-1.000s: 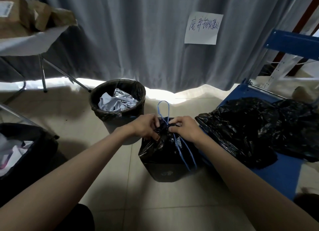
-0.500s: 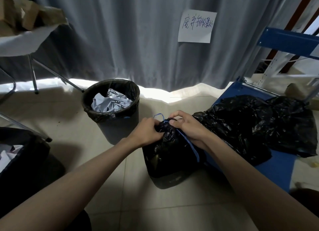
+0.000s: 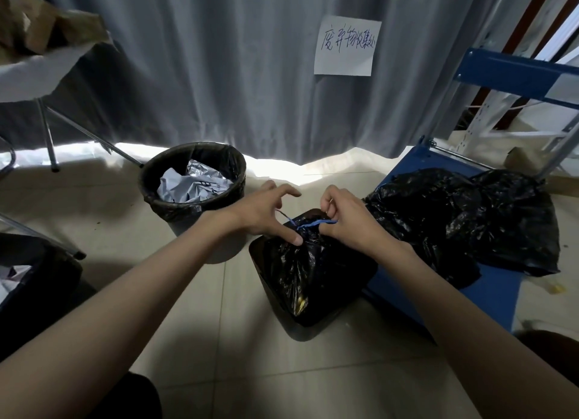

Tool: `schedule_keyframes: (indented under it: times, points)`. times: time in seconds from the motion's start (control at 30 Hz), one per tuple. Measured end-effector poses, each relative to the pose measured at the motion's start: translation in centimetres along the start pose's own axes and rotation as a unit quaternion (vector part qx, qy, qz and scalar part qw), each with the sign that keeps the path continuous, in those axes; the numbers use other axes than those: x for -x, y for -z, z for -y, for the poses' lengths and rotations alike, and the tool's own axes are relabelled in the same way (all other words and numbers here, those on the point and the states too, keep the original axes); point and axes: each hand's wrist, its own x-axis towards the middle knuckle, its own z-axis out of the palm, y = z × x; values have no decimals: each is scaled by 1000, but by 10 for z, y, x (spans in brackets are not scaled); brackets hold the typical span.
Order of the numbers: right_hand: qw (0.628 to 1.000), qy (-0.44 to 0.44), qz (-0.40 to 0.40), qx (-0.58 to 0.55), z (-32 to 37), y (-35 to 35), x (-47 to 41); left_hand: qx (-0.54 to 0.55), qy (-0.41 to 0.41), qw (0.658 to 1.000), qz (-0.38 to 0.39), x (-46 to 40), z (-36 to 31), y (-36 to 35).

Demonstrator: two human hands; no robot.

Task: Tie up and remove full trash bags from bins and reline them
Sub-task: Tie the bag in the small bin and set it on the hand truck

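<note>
**K:** Tiled floor (image 3: 103,212), grey curtain (image 3: 219,58) behind with a handwritten paper sign (image 3: 346,45) on it. Where's the bag we're tying?

**M:** Black trash bag (image 3: 308,271) sits in its small dark bin (image 3: 316,317) on the floor, right against the near-left edge of the blue cart deck (image 3: 488,293). Neck is gathered at the top, blue drawstring (image 3: 313,223) wrapped across it.

**K:** Hands?

**M:** Right hand (image 3: 347,218) has its fingers curled, pinching the drawstring right at the neck. Left hand (image 3: 266,213) is spread — thumb and fingers fanned, only one fingertip pressing the plastic just below the knot. A thin loose strand runs up from the knot under the left hand.

**K:** So the geometry for the next pull?

**M:** String lies roughly left-right across the neck, between the two hands. Left hand is the free one and sits nearest that loose end, so I'd guess it takes the strand and pulls away from the right to cinch. Can't tell if the knot is locked yet.

**K:** Other bins?

**M:** Round bin (image 3: 192,185) with crumpled paper, farther back and left — still lined and full. Two crumpled black bags (image 3: 470,221) are on the cart deck.
</note>
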Motion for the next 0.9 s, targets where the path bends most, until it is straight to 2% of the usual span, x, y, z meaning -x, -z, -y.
schedule_keyframes:
  times: [0.07,0.17,0.57,0.77,0.9]
  points:
    - [999,-1,30,13,2,2,2,-36,-24,998,34,-1,4,4]
    - [998,-1,57,22,5,5,5,-69,0,993,94,-4,8,2]
    - [989,-73,124,31,16,10,10,-95,47,986,128,-1,7,8]
    - [993,-46,94,48,21,15,12,-147,55,982,106,5,6,21]
    - [997,-49,53,36,22,19,11,-186,49,981,40,6,11,35]
